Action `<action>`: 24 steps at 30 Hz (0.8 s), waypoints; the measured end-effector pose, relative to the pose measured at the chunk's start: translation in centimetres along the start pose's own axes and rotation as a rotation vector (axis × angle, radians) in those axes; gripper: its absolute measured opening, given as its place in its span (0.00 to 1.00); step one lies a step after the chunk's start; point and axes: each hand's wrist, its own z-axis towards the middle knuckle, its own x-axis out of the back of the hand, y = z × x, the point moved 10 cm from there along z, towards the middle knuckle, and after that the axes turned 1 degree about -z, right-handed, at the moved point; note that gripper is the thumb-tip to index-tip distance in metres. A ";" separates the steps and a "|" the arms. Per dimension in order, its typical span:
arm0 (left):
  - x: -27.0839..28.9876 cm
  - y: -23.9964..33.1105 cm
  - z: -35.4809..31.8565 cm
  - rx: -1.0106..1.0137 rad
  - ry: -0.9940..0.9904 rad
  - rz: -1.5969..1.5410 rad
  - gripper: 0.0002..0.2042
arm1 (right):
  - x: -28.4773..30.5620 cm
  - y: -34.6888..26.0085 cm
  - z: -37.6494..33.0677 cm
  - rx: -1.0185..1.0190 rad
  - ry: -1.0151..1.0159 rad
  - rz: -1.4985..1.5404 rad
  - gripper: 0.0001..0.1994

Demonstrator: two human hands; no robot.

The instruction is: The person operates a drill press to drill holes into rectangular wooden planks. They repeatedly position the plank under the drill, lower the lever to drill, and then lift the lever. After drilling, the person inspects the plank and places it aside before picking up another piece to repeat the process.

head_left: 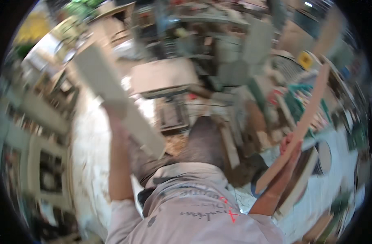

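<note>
My left hand point(114, 109) grips a wide, pale board point(97, 73) by its edge. The board slants from the upper left down toward my lap, and it hides some of the fingers. In my right hand point(291, 147) is a long, narrow, reddish wooden strip point(310, 107), held near its middle. Its upper end reaches far right, and its lower end comes down beside my right forearm. Motion blur softens both hands, but each is closed around its piece.
A machine or stand with a flat, light top point(164, 75) is in front of me, with sawdust point(176, 144) below it. Several upright boards point(254, 114) stand right of centre. Beyond my right hand is a green crate point(291, 101) of small scraps. A pale frame point(51, 171) is at left.
</note>
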 end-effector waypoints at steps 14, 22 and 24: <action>-10.5 0.5 0.3 0.022 -0.203 -0.231 0.47 | -29.7 2.8 1.8 0.280 -0.325 -0.213 0.32; -12.5 -0.9 -1.0 0.063 -0.095 -0.219 0.41 | -39.5 1.7 1.2 0.502 -0.457 -0.402 0.32; -12.2 -1.4 -0.9 0.062 -0.071 -0.180 0.42 | -40.6 1.9 1.1 0.535 -0.469 -0.407 0.32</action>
